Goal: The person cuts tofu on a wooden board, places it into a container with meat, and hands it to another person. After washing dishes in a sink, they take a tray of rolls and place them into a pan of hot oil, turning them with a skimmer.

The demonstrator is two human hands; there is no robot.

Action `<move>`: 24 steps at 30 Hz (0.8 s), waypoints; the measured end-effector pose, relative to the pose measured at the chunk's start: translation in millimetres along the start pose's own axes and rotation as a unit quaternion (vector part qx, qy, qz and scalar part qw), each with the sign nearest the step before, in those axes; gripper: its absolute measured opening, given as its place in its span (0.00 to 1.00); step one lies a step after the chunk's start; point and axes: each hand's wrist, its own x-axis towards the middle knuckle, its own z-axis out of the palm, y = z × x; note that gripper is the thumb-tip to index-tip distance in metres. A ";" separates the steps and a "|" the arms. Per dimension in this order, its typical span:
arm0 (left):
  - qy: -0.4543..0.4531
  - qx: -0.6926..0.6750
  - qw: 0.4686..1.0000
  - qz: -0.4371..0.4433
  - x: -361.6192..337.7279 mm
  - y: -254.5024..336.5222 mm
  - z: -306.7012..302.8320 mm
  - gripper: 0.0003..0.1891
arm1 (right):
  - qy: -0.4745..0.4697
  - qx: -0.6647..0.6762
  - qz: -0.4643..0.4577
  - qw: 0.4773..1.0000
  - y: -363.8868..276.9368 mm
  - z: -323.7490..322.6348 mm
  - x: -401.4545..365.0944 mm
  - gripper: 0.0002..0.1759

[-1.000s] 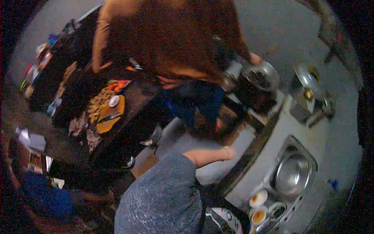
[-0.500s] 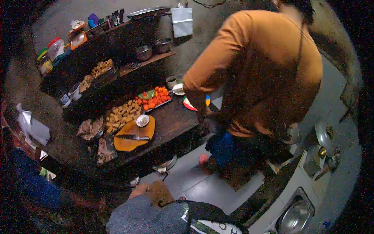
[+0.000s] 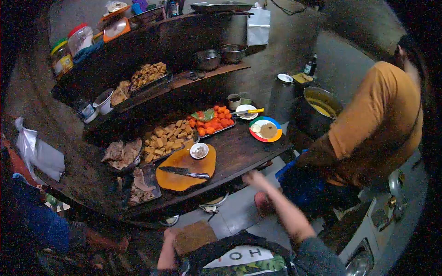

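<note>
View from above into a dim kitchen. The person's right hand [image 3: 254, 177] is stretched forward on a bare forearm and is blurred. It is just at the front edge of a dark wooden table [image 3: 239, 152]. Nothing shows in the hand, but the blur hides how far its fingers are open.

The left hand [image 3: 168, 235] is low in the view, close to the body. It is right beside a brown rectangular mat-like thing [image 3: 194, 236]. It cannot be told whether the hand grips it or only touches it.

On the table, to the left of the right hand and apart from it, lies a rounded orange cutting board [image 3: 177, 181]. A dark-bladed kitchen knife [image 3: 182, 172] lies flat across the board. A small white bowl [image 3: 199, 150] sits on the board's far edge.

Behind the board is a tray of tan cubes [image 3: 165, 135]. Beyond that is a tray of orange-red pieces [image 3: 212, 122]. To the right of these trays is a round plate with a rim of many colours [image 3: 265, 129]. A metal tray of pale brown scraps [image 3: 140, 184] lies left of the board.

At the right, another person in an orange shirt [image 3: 377, 124] bends near a large dark pot of yellow liquid [image 3: 321, 108].
</note>
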 end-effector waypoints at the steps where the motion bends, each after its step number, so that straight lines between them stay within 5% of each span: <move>1: 0.056 0.101 0.993 -0.005 -42.0 0.9 -12.3 0.14 | 0.013 0.046 0.028 0.998 -49.5 -57.6 59.9 0.23; 2: 0.111 0.200 0.973 -0.010 -93.8 36.1 -21.5 0.15 | 0.062 0.105 0.080 0.989 -106.4 -114.3 107.8 0.22; 3: 0.134 0.206 0.969 -0.029 -114.1 29.0 -23.9 0.15 | 0.110 -0.011 -0.156 0.981 -66.4 -122.2 196.6 0.16; 4: 0.140 0.192 0.970 -0.045 -128.4 10.1 -25.0 0.15 | 0.119 -0.087 -0.209 0.967 -79.5 -167.8 259.8 0.16; 5: 0.149 0.180 0.970 -0.063 -141.9 3.2 -22.2 0.15 | 0.184 0.249 -0.112 0.944 -122.9 -215.3 292.2 0.20; 7: 0.155 0.166 0.968 -0.103 -152.7 2.7 -12.8 0.15 | 0.244 0.210 -0.086 0.943 -151.0 -304.3 385.5 0.28; 10: 0.161 0.147 0.963 -0.156 -160.3 22.4 -4.2 0.15 | 0.249 0.456 -0.073 0.851 -215.4 -389.0 436.1 0.32; 11: 0.164 0.141 0.961 -0.170 -159.0 29.0 0.5 0.15 | 0.297 0.416 -0.077 0.856 -186.8 -424.4 522.6 0.34; 13: 0.164 0.129 0.958 -0.197 -159.1 36.8 8.0 0.15 | 0.318 0.382 -0.096 0.862 -190.0 -460.8 570.8 0.32; 14: 0.163 0.126 0.957 -0.204 -156.3 40.5 10.9 0.15 | 0.320 0.362 -0.073 0.872 -197.4 -472.8 583.1 0.31; 16: 0.157 0.114 0.956 -0.219 -152.5 48.0 17.1 0.15 | 0.293 0.507 -0.053 0.809 -250.0 -454.6 505.0 0.27; 18: 0.150 0.106 0.957 -0.225 -144.9 53.6 22.5 0.15 | 0.251 0.454 -0.107 0.848 -206.5 -481.2 591.2 0.24; 20: 0.136 0.102 0.960 -0.220 -134.7 57.7 26.9 0.15 | 0.199 0.428 -0.072 0.879 -213.0 -488.1 576.9 0.17; 22: 0.116 0.100 0.968 -0.200 -118.3 61.9 31.8 0.15 | 0.301 0.431 0.025 0.850 -243.2 -474.0 545.0 0.12; 24: 0.089 0.102 0.978 -0.162 -92.1 62.6 37.6 0.15 | 0.225 0.435 -0.027 0.871 -212.4 -487.0 569.7 0.10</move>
